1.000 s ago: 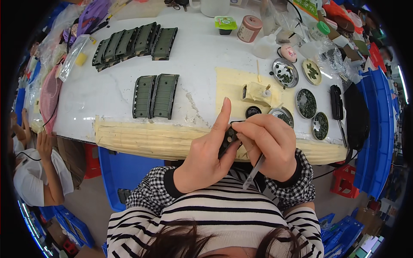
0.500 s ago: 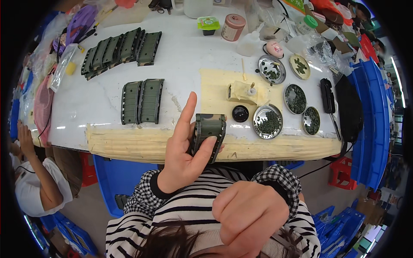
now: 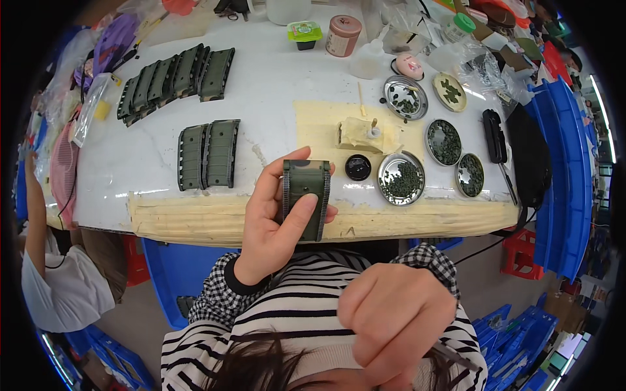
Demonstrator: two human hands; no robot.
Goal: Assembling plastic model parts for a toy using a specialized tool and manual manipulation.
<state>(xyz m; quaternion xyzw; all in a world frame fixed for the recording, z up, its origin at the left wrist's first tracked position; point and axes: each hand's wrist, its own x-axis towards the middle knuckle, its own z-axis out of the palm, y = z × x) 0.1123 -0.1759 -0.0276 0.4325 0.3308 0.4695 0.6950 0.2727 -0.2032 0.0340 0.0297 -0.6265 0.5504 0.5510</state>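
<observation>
My left hand [image 3: 270,221] grips a dark green model tank hull [image 3: 306,195] with ribbed tracks down both sides, its thumb pressed on the flat face. The hull is held just above the near table edge. Close to my chest, my right hand [image 3: 398,319] is curled, knuckles up, its fingertips hidden. A thin grey metal tool [image 3: 454,356] sticks out beside it; its kind is unclear. Two similar hulls [image 3: 222,153] lie left of my left hand, with a row of several more hulls [image 3: 186,70] behind. To the right stands a steel dish of small green parts [image 3: 401,199].
Nearby are a black round pot [image 3: 357,167], a tape-covered block [image 3: 358,135] and more dishes of green parts [image 3: 443,142]. A pink jar [image 3: 343,36] and squeeze bottle [image 3: 368,60] stand behind. Blue bins [image 3: 561,176] rise at right; another person [image 3: 72,287] sits at left.
My left index finger has come down from pointing up and now curls round the hull. My right hand has shifted right, and the thin grey tool shows beside it.
</observation>
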